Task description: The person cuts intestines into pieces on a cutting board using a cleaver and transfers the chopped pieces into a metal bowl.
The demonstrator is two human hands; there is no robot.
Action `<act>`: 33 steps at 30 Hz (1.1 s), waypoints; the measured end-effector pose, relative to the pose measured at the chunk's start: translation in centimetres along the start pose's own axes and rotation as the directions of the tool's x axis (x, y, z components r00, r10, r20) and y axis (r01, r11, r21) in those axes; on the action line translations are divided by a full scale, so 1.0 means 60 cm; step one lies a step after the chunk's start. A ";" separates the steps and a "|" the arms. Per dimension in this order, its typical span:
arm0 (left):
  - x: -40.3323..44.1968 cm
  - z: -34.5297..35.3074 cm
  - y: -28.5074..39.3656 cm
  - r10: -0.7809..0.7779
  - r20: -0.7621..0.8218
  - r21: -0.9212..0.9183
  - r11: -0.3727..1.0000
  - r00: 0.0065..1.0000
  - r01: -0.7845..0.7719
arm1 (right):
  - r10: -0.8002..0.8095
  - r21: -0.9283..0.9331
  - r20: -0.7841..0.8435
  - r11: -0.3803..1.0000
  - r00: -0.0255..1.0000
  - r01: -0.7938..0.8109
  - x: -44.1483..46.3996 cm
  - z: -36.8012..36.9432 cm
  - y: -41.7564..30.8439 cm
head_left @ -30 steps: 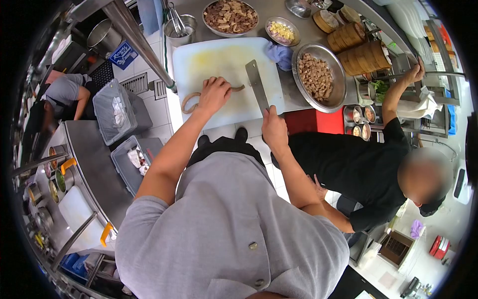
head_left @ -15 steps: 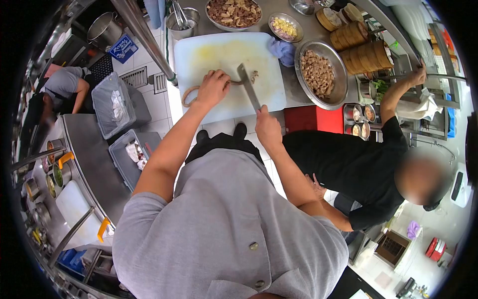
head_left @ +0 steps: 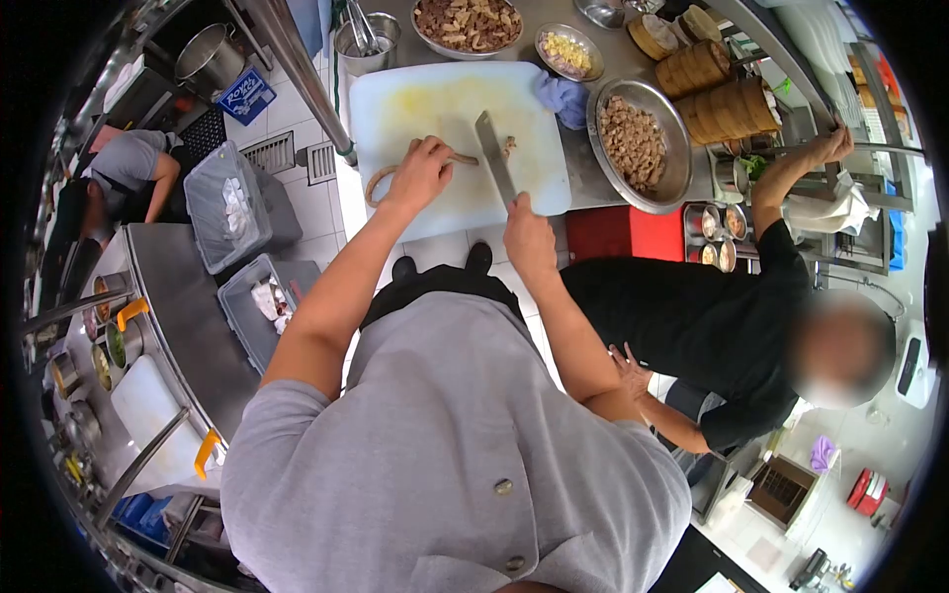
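Note:
On the white cutting board (head_left: 445,212), my left hand (head_left: 422,176) presses with bent fingers on a long brownish strip of food (head_left: 379,182). One end of the strip curls out at the left, and the other end sticks out to the right of my fingers. My right hand (head_left: 529,240) is closed round the handle of a cleaver (head_left: 494,156). The blade stands just right of the strip's end, a little apart from it. Small cut bits (head_left: 509,145) lie on the board to the right of the blade.
A bowl of diced meat (head_left: 633,143) is right of the board, beside a blue cloth (head_left: 561,101). Behind are a bowl of sliced meat (head_left: 467,25), a small bowl (head_left: 567,52) and a metal pot (head_left: 368,49). A person in black (head_left: 682,321) stands close at the right.
Small cut bits have appeared on the board right of the blade. The right end of the strip is shorter, and the cleaver has moved slightly left.

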State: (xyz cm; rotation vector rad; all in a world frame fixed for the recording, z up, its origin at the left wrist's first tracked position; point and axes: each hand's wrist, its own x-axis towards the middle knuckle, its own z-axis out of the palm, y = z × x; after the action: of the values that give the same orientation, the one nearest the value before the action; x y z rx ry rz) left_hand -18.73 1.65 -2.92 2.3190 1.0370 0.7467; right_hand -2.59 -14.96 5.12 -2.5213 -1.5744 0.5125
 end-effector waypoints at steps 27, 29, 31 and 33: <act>-0.033 -0.004 0.004 -0.062 -0.016 -0.114 0.992 0.998 0.060 | 0.057 0.110 -0.093 0.993 0.994 -0.047 0.048 -0.028 -0.013; -0.048 -0.003 0.008 -0.088 -0.008 -0.134 0.987 0.996 0.086 | 0.033 0.123 -0.086 0.992 0.996 -0.022 0.020 -0.043 -0.030; -0.050 -0.007 0.013 -0.101 0.018 -0.123 0.987 0.995 0.102 | -0.009 0.130 -0.108 0.991 0.994 0.023 0.009 -0.019 -0.032; -0.051 -0.002 0.013 -0.091 0.008 -0.129 0.987 0.996 0.091 | -0.019 0.102 -0.062 0.994 0.998 0.025 0.025 0.015 -0.028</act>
State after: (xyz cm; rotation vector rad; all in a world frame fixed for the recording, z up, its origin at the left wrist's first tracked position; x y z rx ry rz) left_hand -20.11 -1.17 -3.21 2.1476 1.0543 0.7524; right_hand -3.69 -12.95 4.44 -2.4178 -1.5130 0.4956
